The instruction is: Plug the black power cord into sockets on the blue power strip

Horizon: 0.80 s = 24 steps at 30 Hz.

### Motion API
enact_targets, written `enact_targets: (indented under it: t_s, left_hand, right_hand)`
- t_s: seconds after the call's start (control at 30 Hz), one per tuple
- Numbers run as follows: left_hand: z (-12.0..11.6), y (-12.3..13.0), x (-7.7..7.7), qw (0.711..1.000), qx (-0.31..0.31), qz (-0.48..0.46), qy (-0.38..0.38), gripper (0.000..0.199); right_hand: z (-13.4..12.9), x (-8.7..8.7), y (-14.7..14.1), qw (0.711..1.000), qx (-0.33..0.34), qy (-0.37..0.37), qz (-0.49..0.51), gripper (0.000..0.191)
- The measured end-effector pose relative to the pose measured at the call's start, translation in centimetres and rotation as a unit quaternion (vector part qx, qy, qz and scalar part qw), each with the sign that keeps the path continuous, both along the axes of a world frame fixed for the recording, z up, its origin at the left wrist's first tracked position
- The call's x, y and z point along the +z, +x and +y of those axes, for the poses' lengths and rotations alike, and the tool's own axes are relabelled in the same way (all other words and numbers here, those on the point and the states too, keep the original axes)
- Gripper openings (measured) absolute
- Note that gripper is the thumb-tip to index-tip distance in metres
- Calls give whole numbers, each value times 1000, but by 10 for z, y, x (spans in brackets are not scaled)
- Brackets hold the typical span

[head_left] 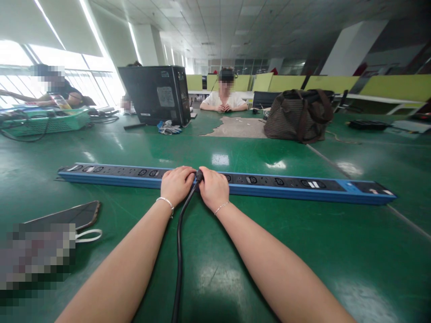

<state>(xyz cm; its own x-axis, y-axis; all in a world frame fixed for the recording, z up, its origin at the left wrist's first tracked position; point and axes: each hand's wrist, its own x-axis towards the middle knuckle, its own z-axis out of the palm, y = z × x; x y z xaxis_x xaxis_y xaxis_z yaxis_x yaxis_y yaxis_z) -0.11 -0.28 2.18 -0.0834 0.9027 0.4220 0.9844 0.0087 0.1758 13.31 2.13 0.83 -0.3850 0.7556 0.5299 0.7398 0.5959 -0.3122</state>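
Observation:
A long blue power strip (286,190) with a black socket face lies across the green table in front of me. My left hand (177,185) rests over the middle of the strip, its fingers closed around the far side. Just to the right, my right hand (214,186) is closed at the black plug (200,175), which sits at the socket face between both hands. From the plug, a black power cable (179,251) runs down toward me over the tabletop. My fingertips are partly hidden behind the strip.
A phone (72,215) and a blurred item with a white loop (89,234) lie at the left. Farther back stand a black computer case (155,96), gloves (169,128), a brown bag (298,116) and a green basket (57,123). A person (224,96) sits opposite.

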Motion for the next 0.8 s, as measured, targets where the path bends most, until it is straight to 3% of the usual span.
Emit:
enact_targets:
  t_s: [0.23,0.4,0.53,0.67,0.8]
  left_hand:
    - [0,-1,-1,1000,-9,-7,16,35]
    - [0,-1,-1,1000,-9,-4,8,35]
    - [0,-3,-1,1000,-17,-10,11,36]
    - [1,-5,-2,999,-24,-16,17,34]
    - [2,-5,-4,999,-21,-16,26,33]
  right_hand:
    - [4,1,-1,994,-29,-21,105,37]
    - [5,9,10,990,-8,-8,138,34]
    - [19,18,54,984,-10,-52,167,31]
    - [38,17,110,964,79,-166,193,25]
    - [45,10,136,954,82,-182,224,26]
